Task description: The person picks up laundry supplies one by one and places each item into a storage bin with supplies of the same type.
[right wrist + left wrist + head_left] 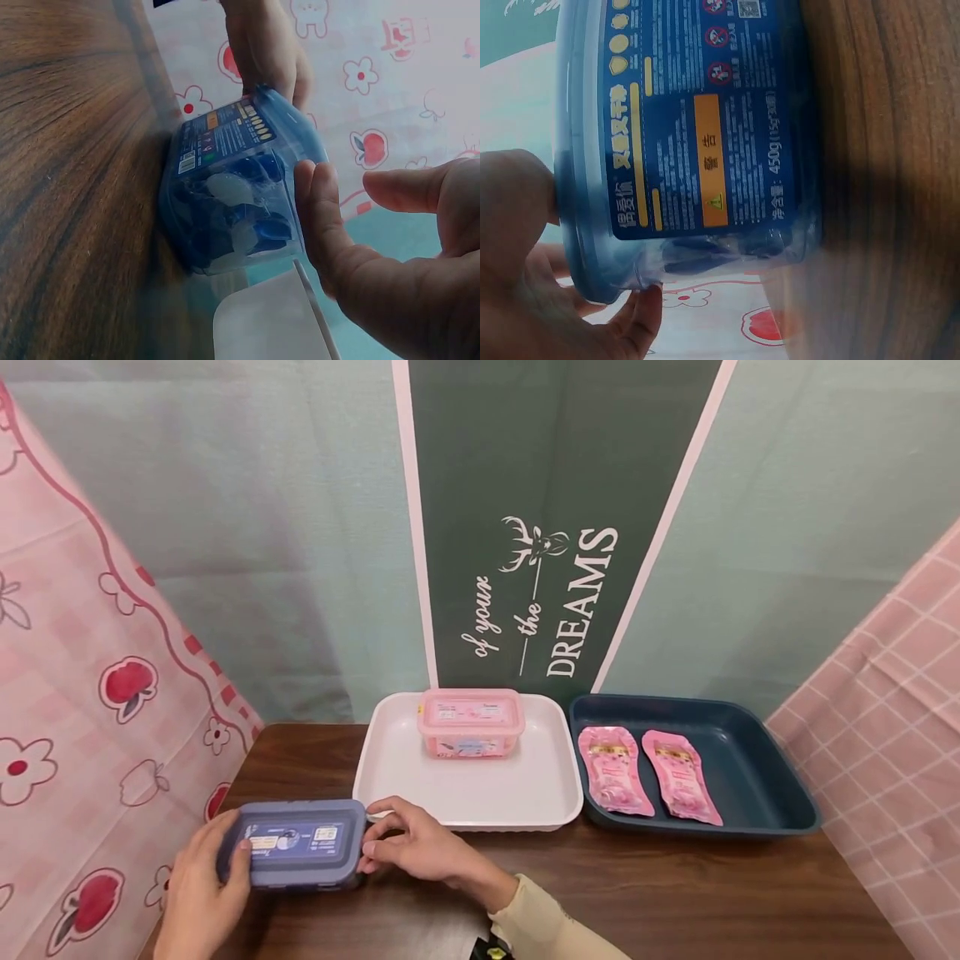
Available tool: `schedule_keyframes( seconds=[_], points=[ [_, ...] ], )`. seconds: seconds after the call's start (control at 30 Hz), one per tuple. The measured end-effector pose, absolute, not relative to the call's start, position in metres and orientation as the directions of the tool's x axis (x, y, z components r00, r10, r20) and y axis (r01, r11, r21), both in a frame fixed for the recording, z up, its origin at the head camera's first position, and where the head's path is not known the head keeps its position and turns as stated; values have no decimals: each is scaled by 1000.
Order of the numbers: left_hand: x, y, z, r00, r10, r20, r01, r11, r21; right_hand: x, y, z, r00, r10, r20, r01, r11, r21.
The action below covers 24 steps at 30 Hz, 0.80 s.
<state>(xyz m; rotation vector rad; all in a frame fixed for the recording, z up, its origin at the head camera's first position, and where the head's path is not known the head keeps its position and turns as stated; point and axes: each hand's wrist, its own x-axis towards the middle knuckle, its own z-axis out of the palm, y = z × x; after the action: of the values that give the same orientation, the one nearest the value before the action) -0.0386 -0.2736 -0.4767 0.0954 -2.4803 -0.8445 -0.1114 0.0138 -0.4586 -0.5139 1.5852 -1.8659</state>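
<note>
A blue lidded plastic box of laundry pods (303, 845) stands on the table at the left, its printed lid facing up. My left hand (204, 887) grips its left end, the thumb over the lid and the fingers at the side. At the box's right end is my right hand (420, 847). In the right wrist view its straight fingertips (325, 180) touch the lid's edge, and the thumb stands apart. Blue and white pods (247, 214) show through the clear wall. The left wrist view shows the box's printed side label (705, 120).
Behind the right hand stands a white tray (465, 797) holding a pink lidded box (471, 722). To its right a dark blue tray (750, 777) holds two pink pouches (615, 770). Printed cloths (315, 527) hang behind and at both sides of the wooden table (637, 893).
</note>
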Motion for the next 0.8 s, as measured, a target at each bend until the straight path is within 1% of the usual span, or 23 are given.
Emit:
schedule_keyframes(
  seconds=[0.1,0.2,0.33,0.47,0.63,0.7,0.8],
  points=[
    [-39,-272,-478,-851,-211,482,124,810,573,-111,14,-457,-731,-673,-113,215,-70,-974],
    [-38,-271,-479,-849,-196,491,138,814,564,-111,14,-457,-731,-672,-121,218,-62,-974],
    [-34,-265,-476,-868,-223,444,81,819,569,-113,16,-459,-718,-685,-123,197,-31,-980],
    [-31,-257,-472,-870,-264,416,28,817,576,-116,22,-458,-710,-691,-137,171,19,-985],
    [-27,-250,-470,-874,-280,398,-18,836,548,-115,31,-456,-708,-686,-170,188,49,-981],
    [-28,-246,-469,-880,-256,400,-6,848,530,-114,38,-456,-714,-677,-179,190,59,-980],
    [-30,-239,-468,-879,-189,437,71,856,513,-113,52,-455,-725,-665,-181,169,84,-982]
  ],
)
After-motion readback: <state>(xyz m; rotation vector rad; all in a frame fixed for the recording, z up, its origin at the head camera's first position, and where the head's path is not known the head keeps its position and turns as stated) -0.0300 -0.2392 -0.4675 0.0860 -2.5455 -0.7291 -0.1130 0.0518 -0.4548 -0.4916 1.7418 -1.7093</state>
